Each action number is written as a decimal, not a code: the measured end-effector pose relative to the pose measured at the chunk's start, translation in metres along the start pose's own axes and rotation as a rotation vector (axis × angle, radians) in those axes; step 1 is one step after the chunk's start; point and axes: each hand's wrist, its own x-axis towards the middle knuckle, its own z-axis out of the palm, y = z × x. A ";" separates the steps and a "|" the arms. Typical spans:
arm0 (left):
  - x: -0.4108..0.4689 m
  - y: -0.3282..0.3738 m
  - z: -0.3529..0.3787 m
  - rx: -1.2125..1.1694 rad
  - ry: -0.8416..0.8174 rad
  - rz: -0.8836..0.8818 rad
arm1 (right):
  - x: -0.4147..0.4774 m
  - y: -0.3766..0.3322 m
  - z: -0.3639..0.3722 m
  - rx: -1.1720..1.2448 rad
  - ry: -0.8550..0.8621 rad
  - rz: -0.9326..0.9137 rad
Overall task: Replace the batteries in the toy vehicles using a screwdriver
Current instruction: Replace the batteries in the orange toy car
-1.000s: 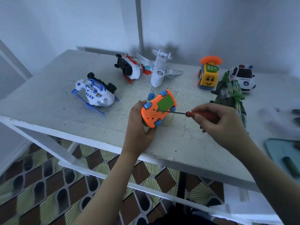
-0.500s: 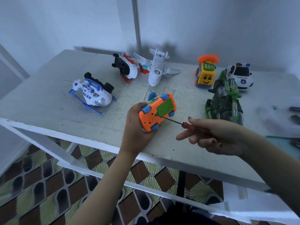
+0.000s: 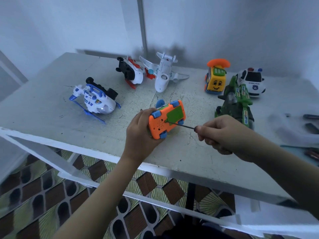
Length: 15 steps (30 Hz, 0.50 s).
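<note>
One regrip later, the right hand curls fingers round the screwdriver, the left hand grips the orange car: unscrewing continues.

Probably a room in a home. A worn white table stands against a bare pale wall over patterned brown floor tiles, with a toy plane, a police car and other toys at its far side.

Left hand grips orange car; right hand holds screwdriver.
</note>
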 end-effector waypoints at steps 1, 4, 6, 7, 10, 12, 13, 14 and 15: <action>0.000 0.001 -0.001 0.001 -0.005 -0.001 | 0.000 -0.001 -0.001 -0.087 0.021 -0.055; 0.002 0.002 -0.002 0.014 -0.033 0.001 | -0.001 -0.003 -0.005 -0.431 0.099 -0.286; 0.004 0.002 -0.003 0.033 -0.047 0.007 | 0.000 0.000 -0.007 -0.651 0.143 -0.431; 0.004 0.002 -0.004 0.037 -0.054 0.009 | 0.001 0.002 -0.008 -0.726 0.160 -0.486; 0.005 0.004 -0.005 0.045 -0.073 0.014 | 0.002 0.005 -0.010 -0.928 0.201 -0.667; 0.005 0.005 -0.007 0.054 -0.085 0.022 | 0.000 0.005 -0.014 -1.038 0.200 -0.778; 0.005 0.006 -0.008 0.055 -0.089 0.024 | -0.001 0.005 -0.016 -1.077 0.196 -0.794; 0.004 0.006 -0.009 0.051 -0.092 0.021 | -0.001 0.005 -0.018 -1.092 0.193 -0.785; 0.004 0.008 -0.012 0.043 -0.093 0.012 | -0.002 0.004 -0.020 -1.067 0.187 -0.743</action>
